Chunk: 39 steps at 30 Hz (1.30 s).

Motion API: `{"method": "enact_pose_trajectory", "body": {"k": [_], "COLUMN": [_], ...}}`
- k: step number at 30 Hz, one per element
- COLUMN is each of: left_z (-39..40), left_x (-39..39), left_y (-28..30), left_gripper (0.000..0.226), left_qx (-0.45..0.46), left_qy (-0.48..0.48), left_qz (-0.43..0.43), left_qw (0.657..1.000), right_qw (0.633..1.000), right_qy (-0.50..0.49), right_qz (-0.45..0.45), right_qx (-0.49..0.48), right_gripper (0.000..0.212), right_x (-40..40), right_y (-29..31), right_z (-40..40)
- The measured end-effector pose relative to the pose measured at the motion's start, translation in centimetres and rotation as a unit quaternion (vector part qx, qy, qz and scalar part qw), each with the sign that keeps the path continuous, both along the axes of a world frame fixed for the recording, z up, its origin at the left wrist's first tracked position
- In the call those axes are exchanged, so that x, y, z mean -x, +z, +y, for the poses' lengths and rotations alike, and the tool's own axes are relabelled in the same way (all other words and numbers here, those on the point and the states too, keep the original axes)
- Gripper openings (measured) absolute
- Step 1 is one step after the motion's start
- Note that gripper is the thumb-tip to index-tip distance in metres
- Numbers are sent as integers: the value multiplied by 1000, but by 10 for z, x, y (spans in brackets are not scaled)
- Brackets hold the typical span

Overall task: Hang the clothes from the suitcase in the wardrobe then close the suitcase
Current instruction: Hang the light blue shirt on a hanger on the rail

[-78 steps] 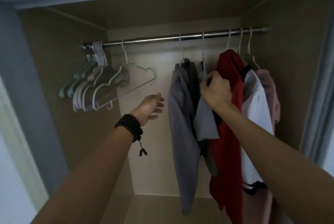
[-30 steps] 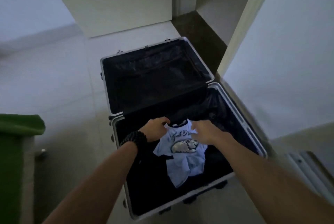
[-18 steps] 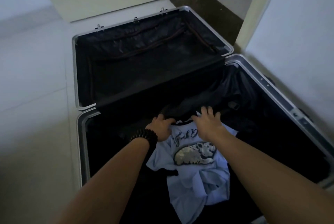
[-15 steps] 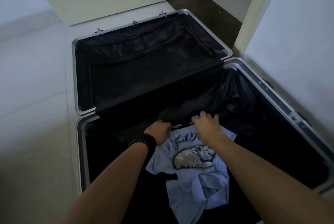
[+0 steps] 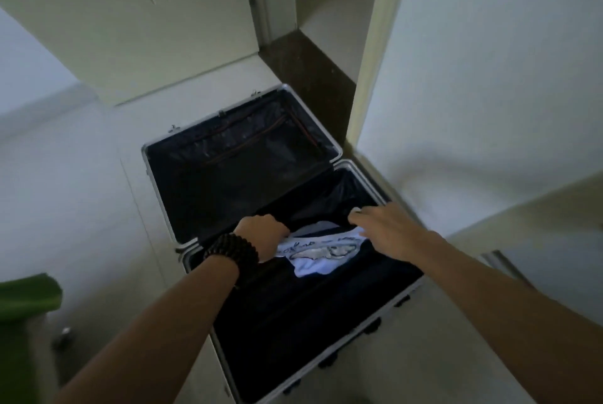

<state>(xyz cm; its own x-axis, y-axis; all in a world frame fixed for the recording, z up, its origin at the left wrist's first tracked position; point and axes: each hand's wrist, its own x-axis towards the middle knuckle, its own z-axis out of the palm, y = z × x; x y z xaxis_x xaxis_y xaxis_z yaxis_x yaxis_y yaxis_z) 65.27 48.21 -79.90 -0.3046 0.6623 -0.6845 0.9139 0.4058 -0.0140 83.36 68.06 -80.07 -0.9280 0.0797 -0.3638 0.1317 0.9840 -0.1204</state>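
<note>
Left hand [image 5: 262,234] fisted; right hand [image 5: 388,231] fingers curled, arms outstretched.

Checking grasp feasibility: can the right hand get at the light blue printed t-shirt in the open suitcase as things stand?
Probably yes. The right hand already lies over the top edge of the light blue printed t-shirt, with nothing between them; the silver-framed black suitcase is wide open. Whether the fingers have closed on fabric is unclear.

We note a cream door [image 5: 137,22] beyond, a dark threshold [image 5: 306,71] beside it — pale floor [image 5: 65,195] all round. At left, a green edge [image 5: 26,296]; white wall [image 5: 489,61] at right.
</note>
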Motion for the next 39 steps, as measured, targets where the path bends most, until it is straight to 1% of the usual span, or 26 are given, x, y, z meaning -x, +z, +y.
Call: {"method": "enact_pose_trajectory", "body": {"k": [2, 3, 6, 7, 8, 10, 11, 12, 13, 14, 15, 16, 17, 18, 19, 20, 21, 22, 23, 25, 26, 29, 31, 33, 36, 39], "left_z": [12, 20, 44, 50, 55, 65, 71, 78, 82, 87, 89, 91, 93, 97, 102, 105, 110, 114, 119, 131, 135, 146, 155, 165, 181, 196], "left_x": [-11, -15, -34, -41, -46, -55, -57, -60, -60, -64, -69, -83, -90, -101, -110, -127, -142, -156, -169, -199, -213, -265, -294, -314, -345, -373], "left_y": [78, 131, 287, 326, 379, 471, 508, 555, 583, 620, 652, 688, 709, 730, 747, 764, 782, 794, 805, 829, 840, 874, 891, 901, 917, 933], "left_gripper": [25, 23, 16, 17, 18, 20, 20, 18, 17, 24, 39, 53, 63, 68, 67, 60, 53, 48, 45, 34, 27, 16, 11, 12, 23, 24], "left_qx": [15, 12, 9, -2, -19, -67, -105, -145, -173, -217, -265, -315, -351, -389, -426, -467, -505, -536, -564, -608, -622, -655, -663, -659, -633, -574], "left_qy": [-34, -62, -109, -116, -123, -141, -149, -152, -154, -152, -159, -159, -154, -149, -145, -148, -152, -141, -122, -113, -116, -129, -129, -133, -122, -87], "left_qz": [24, 43, 100, 106, 116, 145, 147, 161, 166, 164, 152, 139, 128, 119, 117, 105, 94, 68, 34, -16, -35, -99, -143, -176, -234, -347], "left_qw": [999, 997, 989, 988, 985, 977, 972, 964, 958, 950, 939, 925, 915, 901, 886, 866, 845, 830, 816, 786, 773, 738, 723, 719, 728, 737], "right_qw": [999, 997, 997, 997, 999, 995, 990, 983, 979, 970, 963, 950, 943, 925, 907, 883, 866, 844, 809, 758, 742, 701, 683, 671, 657, 637], "right_qy": [37, 42, 26, 24, 1, -59, -97, -144, -175, -217, -239, -270, -283, -332, -366, -408, -422, -441, -493, -562, -570, -595, -597, -599, -599, -600], "right_qz": [20, 41, 59, 61, 49, 70, 86, 77, 59, 45, 46, 70, 95, 121, 140, 172, 218, 260, 287, 300, 317, 361, 387, 407, 434, 472], "right_qx": [-31, -39, -44, -31, -21, -31, -49, -82, -91, -101, -117, -141, -149, -142, -154, -156, -158, -159, -141, -139, -150, -158, -165, -158, -146, -110], "right_gripper": [37, 37, 25, 19, 21, 50, 54, 54, 56, 60, 66, 71, 73, 72, 68, 56, 35, 23, 25, 40, 40, 24, 21, 22, 22, 20], "right_x": [-16, -26, -63, -78, -93, -117, -127, -141, -150, -161, -175, -194, -205, -220, -229, -243, -255, -267, -278, -307, -320, -359, -384, -400, -431, -459], "right_y": [75, 126, 269, 299, 347, 436, 477, 528, 560, 601, 638, 677, 701, 729, 752, 778, 803, 820, 837, 862, 866, 889, 900, 908, 918, 926], "right_z": [8, 14, 20, 25, 29, 28, 29, 29, 28, 26, 22, 17, 13, 8, 4, -7, -15, -23, -31, -41, -40, -48, -43, -35, -21, -4]}}
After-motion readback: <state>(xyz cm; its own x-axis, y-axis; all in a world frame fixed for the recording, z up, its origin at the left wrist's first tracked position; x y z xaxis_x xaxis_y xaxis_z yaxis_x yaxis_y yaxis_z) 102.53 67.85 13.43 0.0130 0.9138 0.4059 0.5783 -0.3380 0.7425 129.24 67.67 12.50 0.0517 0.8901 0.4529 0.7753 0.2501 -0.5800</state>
